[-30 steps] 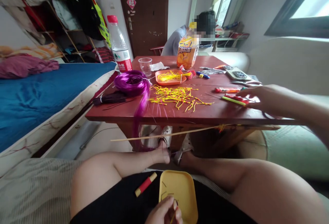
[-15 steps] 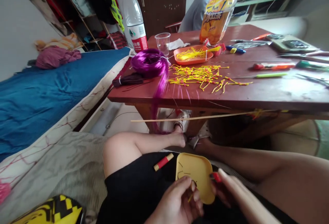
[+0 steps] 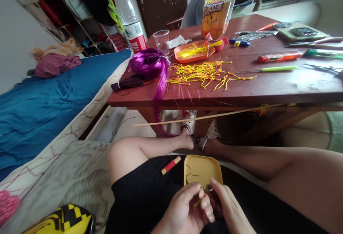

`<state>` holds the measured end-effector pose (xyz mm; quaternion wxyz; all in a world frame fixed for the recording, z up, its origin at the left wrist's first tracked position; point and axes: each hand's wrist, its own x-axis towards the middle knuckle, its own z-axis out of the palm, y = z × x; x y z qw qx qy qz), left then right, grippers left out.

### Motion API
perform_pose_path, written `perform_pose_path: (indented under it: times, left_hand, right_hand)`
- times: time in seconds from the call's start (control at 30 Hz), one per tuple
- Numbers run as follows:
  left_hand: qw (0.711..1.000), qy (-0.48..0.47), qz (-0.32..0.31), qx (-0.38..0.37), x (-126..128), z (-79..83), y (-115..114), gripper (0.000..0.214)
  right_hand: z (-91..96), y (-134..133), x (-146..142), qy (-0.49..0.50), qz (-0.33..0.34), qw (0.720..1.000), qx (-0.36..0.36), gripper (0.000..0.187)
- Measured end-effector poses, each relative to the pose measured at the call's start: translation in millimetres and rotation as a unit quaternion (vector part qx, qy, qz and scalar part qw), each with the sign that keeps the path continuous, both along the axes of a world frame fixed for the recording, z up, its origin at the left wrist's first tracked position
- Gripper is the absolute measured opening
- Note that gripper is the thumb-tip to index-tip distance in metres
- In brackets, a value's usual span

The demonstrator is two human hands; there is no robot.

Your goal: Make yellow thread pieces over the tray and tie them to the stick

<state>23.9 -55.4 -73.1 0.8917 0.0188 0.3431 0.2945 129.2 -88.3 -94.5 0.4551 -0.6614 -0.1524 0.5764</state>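
My left hand point(image 3: 189, 205) is closed in a pinch above my lap, with a short yellow stem point(image 3: 197, 202) between thumb and fingers. Close against it, my right hand point(image 3: 227, 200) curls round what looks like a lighter point(image 3: 209, 188); only its metal end shows, and the rest is hidden by the fingers. Just beyond both hands, a yellow tray point(image 3: 205, 166) with a few short dark strands rests on the lap. Left of the tray lies a small spool of red thread point(image 3: 170, 165).
On the red table point(image 3: 187, 100) are a purple fibre hank point(image 3: 148, 62), yellow red-tipped stems point(image 3: 198, 72), an orange dish point(image 3: 195, 58), bottles and tools. A thin stick point(image 3: 193, 118) projects below the table edge. A bed point(image 3: 53, 101) stands left; a person's sleeve point(image 3: 191, 8) shows behind.
My right hand has come left and down against my left hand; the red object's body, visible before, is now covered. The view has shifted slightly.
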Motion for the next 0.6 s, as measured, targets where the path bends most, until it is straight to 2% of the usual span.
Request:
perform_pose_path:
  times: [0.17,0.43,0.6]
  left_hand:
    - [1.000,0.003,-0.001,0.009,-0.3,0.3,0.1,0.029]
    - [1.000,0.007,0.006,0.007,1.0,2.3,1.9,0.029]
    - [1.000,0.011,0.008,0.000,3.0,3.0,2.1,0.029]
  right_hand:
    - [-0.4,-0.2,0.6,-0.003,-0.003,1.000,0.002,0.050]
    - [13.8,4.8,-2.1,0.024,0.013,1.000,0.011,0.050]
    - [14.2,5.9,-0.4,0.019,0.021,1.000,0.013,0.049]
